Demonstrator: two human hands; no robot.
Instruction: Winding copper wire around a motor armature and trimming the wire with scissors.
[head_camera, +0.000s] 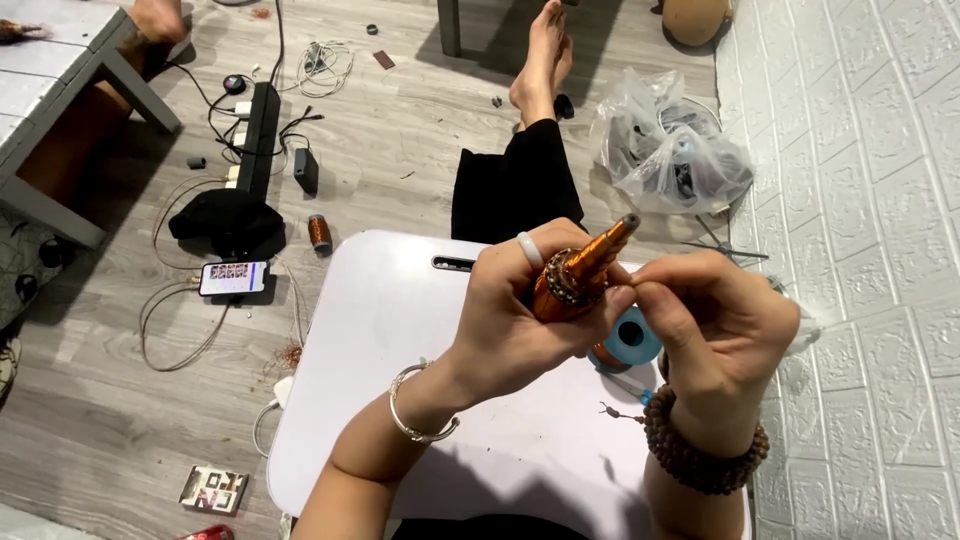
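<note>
My left hand (520, 320) grips an orange, copper-wound cone-shaped piece (583, 268) with a beaded band around its wide end and a grey tip pointing up to the right. My right hand (715, 325) is pinched with its fingertips against the side of that piece, apparently on a fine wire too thin to see. Both hands hover over a small white lap table (390, 340). A blue spool (632, 338) lies on the table just beneath my hands, partly hidden. My left wrist wears a silver bangle, my right a brown bead bracelet.
My outstretched leg (530, 150) runs past the table's far edge on the wood floor. A clear plastic bag (665, 150) lies by the white brick wall. At the left are a phone (233, 277), a black power strip (257, 135), cables, a copper wire spool (319, 233) and a grey bench (60, 70).
</note>
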